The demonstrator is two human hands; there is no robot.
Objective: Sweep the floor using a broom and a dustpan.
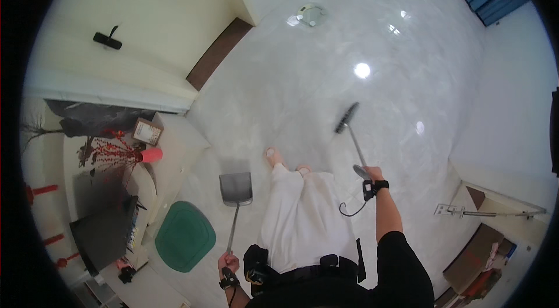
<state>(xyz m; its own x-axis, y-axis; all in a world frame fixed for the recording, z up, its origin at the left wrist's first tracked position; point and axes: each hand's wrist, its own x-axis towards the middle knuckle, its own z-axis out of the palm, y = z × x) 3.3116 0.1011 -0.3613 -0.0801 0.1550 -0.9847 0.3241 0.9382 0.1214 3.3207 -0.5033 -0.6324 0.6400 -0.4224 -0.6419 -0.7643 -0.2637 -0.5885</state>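
My left hand (229, 262) grips the long handle of a grey dustpan (236, 188), whose pan is held out beyond the hand to the left of my legs. On the other side, my right hand (374, 173) is closed around the handle of a broom (357, 146). The broom's dark bristle head (347, 118) is tilted over the pale floor ahead of my feet. I cannot tell whether the pan rests on the floor. Both wrists wear black strapped devices, and a cable loops below the right one.
A green stool or lidded bin (185, 236) stands left, beside a white cabinet (181, 150) bearing a pink vase (151, 155). A glass bathroom scale (311, 15) lies on the glossy floor (279, 85) far ahead. At right are a wall and a cardboard box (474, 257).
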